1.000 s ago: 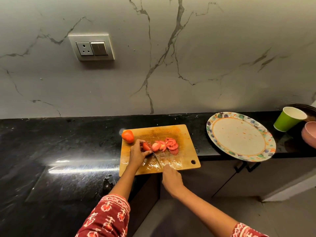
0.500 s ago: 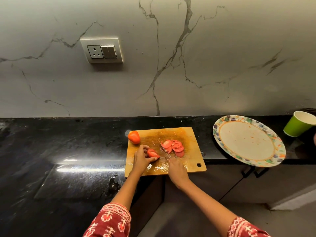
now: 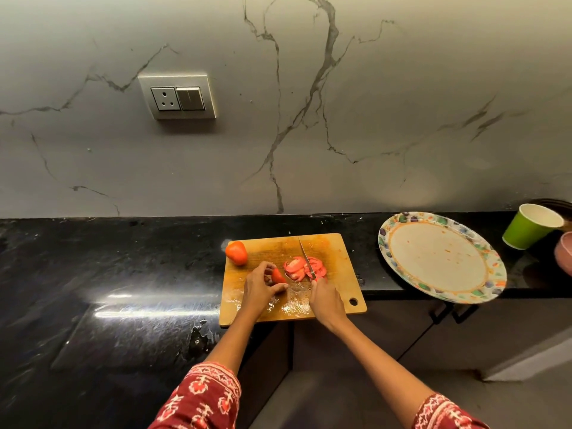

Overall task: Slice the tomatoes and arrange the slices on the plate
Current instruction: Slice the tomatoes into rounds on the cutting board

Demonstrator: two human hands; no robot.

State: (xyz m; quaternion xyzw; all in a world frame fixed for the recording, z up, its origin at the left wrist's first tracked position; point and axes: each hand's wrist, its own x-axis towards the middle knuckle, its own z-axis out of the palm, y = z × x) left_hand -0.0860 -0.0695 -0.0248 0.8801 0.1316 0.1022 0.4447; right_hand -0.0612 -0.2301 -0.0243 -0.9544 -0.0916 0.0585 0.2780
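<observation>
A wooden cutting board (image 3: 334,252) lies at the front edge of the black counter. My left hand (image 3: 260,286) grips the uncut end of a tomato (image 3: 278,276) on the board. My right hand (image 3: 326,300) holds a knife (image 3: 306,258) whose blade lies over a pile of several tomato slices (image 3: 301,267) just right of that piece. A whole tomato (image 3: 236,253) sits at the board's far left corner. The patterned plate (image 3: 441,257) to the right holds no slices and overhangs the counter edge.
A green paper cup (image 3: 530,226) stands right of the plate, with a pink bowl (image 3: 565,257) at the frame's edge. Wet patches mark the counter (image 3: 123,274) near the board. A wall socket (image 3: 178,97) is on the marble backsplash.
The knife has moved right, from the tomato piece onto the pile of slices, its blade now pointing away from me. My left hand still holds the tomato piece.
</observation>
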